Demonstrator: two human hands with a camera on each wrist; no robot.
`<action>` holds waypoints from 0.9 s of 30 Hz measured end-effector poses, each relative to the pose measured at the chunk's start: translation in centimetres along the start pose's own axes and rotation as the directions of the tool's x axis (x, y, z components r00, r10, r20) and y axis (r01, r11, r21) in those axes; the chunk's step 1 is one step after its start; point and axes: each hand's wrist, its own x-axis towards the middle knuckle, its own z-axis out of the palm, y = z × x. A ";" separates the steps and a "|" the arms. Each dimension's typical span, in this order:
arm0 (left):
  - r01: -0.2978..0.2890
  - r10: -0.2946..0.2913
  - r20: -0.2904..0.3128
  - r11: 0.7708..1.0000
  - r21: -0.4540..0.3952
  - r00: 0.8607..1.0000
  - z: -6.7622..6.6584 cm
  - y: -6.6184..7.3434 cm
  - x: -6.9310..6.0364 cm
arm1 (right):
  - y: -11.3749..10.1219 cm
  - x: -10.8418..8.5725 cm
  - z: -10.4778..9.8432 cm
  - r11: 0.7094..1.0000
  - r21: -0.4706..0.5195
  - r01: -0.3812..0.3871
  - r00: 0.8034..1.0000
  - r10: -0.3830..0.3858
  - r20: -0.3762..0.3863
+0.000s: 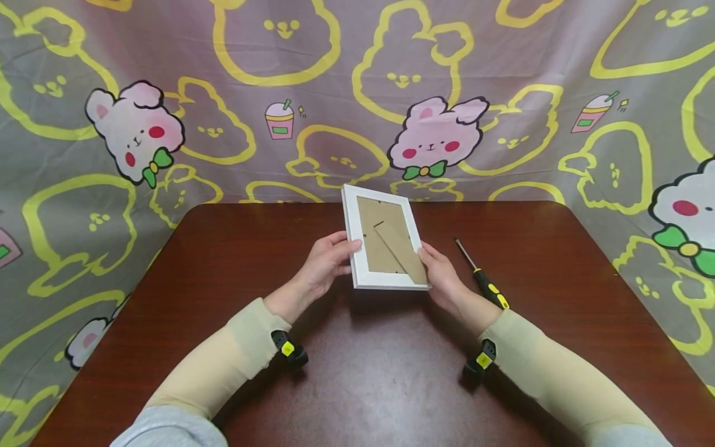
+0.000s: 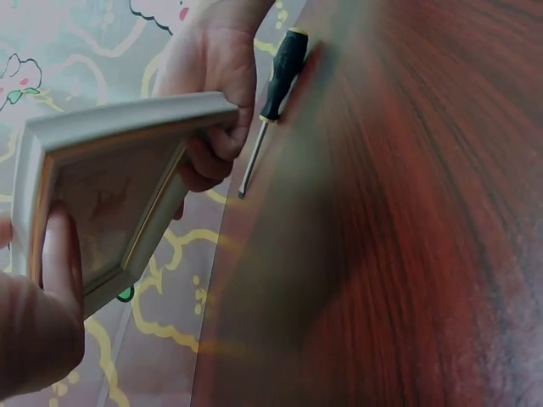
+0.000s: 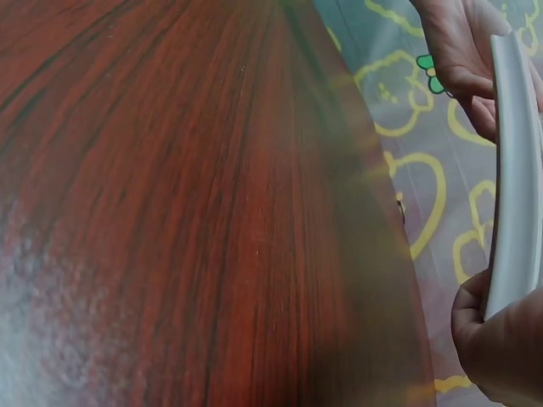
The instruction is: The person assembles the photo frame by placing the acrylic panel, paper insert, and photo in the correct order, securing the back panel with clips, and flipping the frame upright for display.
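A white picture frame (image 1: 362,261) is held up above the table, tilted, its brown backing board (image 1: 385,217) and slanting stand flap (image 1: 399,251) facing the head camera. My left hand (image 1: 326,261) grips its left edge, thumb on the back and fingers on the glazed front. On the opposite edge, my right hand (image 1: 444,273) pinches the frame near the lower corner. In the left wrist view the frame's front (image 2: 110,203) shows a thin gold inner line. The right wrist view catches only the frame's white side (image 3: 516,186) between both hands.
A screwdriver (image 1: 485,279) with a black and yellow handle lies on the reddish-brown table (image 1: 251,230), just right of my right hand. Behind the table hangs a curtain (image 1: 335,62) printed with cartoon bears and rabbits. A small camera is strapped at each wrist.
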 end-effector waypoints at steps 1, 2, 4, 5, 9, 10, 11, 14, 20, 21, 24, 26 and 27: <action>0.000 0.000 0.008 1.000 0.014 1.000 0.0 0.0 0.0 | 0.0 0.0 0.0 1.000 0.004 0.000 1.000 0.000 -0.013; -0.002 0.001 0.015 0.999 0.032 1.000 -0.1 0.0 0.1 | 0.0 0.0 0.0 1.000 0.010 0.001 1.000 -0.001 -0.022; -0.008 0.006 0.024 0.998 0.067 1.000 -0.4 0.1 0.3 | 0.0 -0.1 -0.1 1.000 0.027 0.001 1.000 0.000 -0.025; -0.010 0.008 0.025 0.996 0.085 1.000 -0.6 0.2 0.5 | 0.0 -0.1 -0.1 0.999 0.035 0.003 1.000 -0.002 -0.028; -0.017 0.017 0.000 0.994 0.110 1.000 -2.0 0.9 1.5 | -0.1 -0.4 -0.3 0.999 0.043 0.016 0.999 -0.015 -0.031; -0.015 0.016 -0.008 0.994 0.109 1.000 -2.4 1.1 1.9 | -0.1 -0.4 -0.4 0.999 0.038 0.019 0.999 -0.018 -0.032; -0.014 0.016 -0.016 0.993 0.114 1.000 -2.8 1.4 2.2 | -0.2 -0.5 -0.4 0.999 0.029 0.021 0.999 -0.020 -0.034; -0.015 0.019 -0.026 0.991 0.131 0.999 -3.9 2.3 3.5 | -0.2 -0.6 -0.7 1.000 0.005 0.016 0.999 -0.016 -0.028; -0.267 0.250 0.097 0.862 0.430 0.963 -5.6 3.3 5.8 | -0.1 -1.0 -1.2 1.000 -0.012 0.014 0.999 -0.013 0.036; -0.341 0.312 0.147 0.781 0.523 0.939 -5.8 3.4 6.0 | -0.1 -1.0 -1.3 1.000 -0.015 0.015 0.998 -0.015 0.054; -0.511 0.439 0.317 0.449 0.732 0.841 -6.1 3.7 6.2 | -0.3 -1.2 -1.7 1.000 -0.019 0.015 0.995 -0.013 0.097; -0.558 0.461 0.398 0.289 0.778 0.793 -5.9 4.0 6.0 | -0.5 -1.3 -1.9 0.999 -0.030 0.016 0.993 -0.012 0.115; -0.575 0.465 0.429 0.235 0.784 0.775 -5.7 4.3 5.9 | -0.6 -1.2 -2.0 0.999 -0.038 0.017 0.993 -0.013 0.120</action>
